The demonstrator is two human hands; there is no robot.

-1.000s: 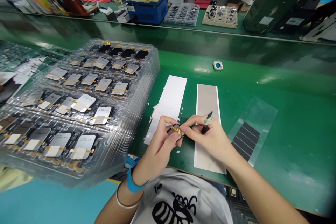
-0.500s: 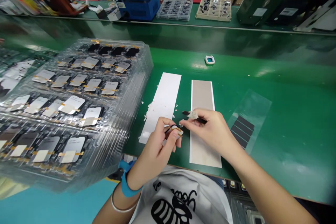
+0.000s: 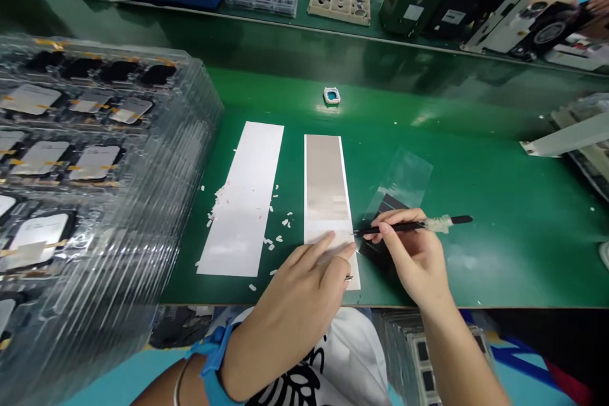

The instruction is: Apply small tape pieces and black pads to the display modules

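Head: tool (image 3: 412, 226) in right grip (image 3: 419, 260)

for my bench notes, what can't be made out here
Head view:
beige sheet: lower part partly hidden by left hand
dark strips: partly hidden by right hand
tray stack: cut off by left edge
black tool: tip too small to tell whether it touches the sheet

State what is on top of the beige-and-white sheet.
The left hand rests its fingers on the near part of the sheet; what they cover cannot be seen.
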